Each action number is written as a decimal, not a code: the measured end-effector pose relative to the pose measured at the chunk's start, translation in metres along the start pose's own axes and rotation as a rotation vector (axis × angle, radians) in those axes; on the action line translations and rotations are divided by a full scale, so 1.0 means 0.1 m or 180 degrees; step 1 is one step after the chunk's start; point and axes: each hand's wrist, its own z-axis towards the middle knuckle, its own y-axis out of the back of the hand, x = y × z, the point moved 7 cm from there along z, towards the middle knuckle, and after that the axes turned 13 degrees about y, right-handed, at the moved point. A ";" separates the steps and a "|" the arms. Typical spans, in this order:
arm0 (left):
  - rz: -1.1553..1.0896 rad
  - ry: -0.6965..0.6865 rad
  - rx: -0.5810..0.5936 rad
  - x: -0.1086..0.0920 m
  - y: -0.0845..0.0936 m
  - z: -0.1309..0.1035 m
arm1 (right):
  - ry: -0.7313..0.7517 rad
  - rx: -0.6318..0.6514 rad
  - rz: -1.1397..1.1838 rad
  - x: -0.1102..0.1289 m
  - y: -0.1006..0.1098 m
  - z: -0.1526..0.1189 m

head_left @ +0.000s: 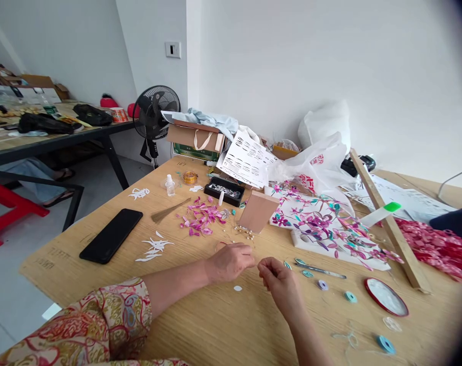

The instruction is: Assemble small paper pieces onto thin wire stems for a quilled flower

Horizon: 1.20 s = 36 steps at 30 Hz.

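Note:
Both of my hands are close together over the middle of the wooden table (pixel 200 315). My left hand (pixel 231 262) is curled with its fingers pressed together; anything in it is too small to make out. Just to its right, my right hand (pixel 279 279) is pinched, and what it grips is hidden or too fine to see. A small white oval piece (pixel 237 288) lies below my left hand. Pink petals (pixel 202 216) are scattered beyond it, with pearl-like beads (pixel 244 233) by an upright wooden block (pixel 258 211). Tweezers (pixel 322 270) lie right of my right hand.
At left are a black phone (pixel 112 236), white paper leaf shapes (pixel 153 248) and a bundle of thin wires (pixel 170 211). On the right, purple flower sprays (pixel 326 223) rest on white foam, near thread spools (pixel 350 296), a red-rimmed round dish (pixel 386 297) and a wooden bar (pixel 391 223).

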 end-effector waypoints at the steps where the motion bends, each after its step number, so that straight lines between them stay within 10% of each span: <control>1: 0.0186 -0.0098 -0.0009 -0.02 -0.01 -0.01 | -0.0022 0.0011 0.0036 -0.04 0.00 0.00; 6: -0.1535 0.1101 0.0030 0.27 -0.02 0.05 | 0.0022 -0.0348 -0.0089 -0.04 0.19 -0.02; 10: -0.3695 0.2130 0.0822 0.44 -0.24 0.01 | 0.1133 -0.0447 -0.0781 0.30 0.29 -0.05; 18: -0.4537 0.2154 0.1460 0.39 -0.35 -0.02 | 0.1874 0.0213 -0.1427 0.36 0.07 -0.08; 24: -0.4032 0.1957 0.1254 0.37 -0.31 -0.01 | 0.1485 0.0092 -0.0876 0.35 0.09 -0.05; 32: 0.0124 -0.0132 -0.0118 -0.01 0.00 -0.02 | -0.0238 0.0035 0.0405 -0.06 0.01 -0.02; 36: 0.0173 -0.0102 -0.0197 0.01 -0.03 -0.01 | -0.0325 0.0155 0.0647 -0.12 -0.02 -0.02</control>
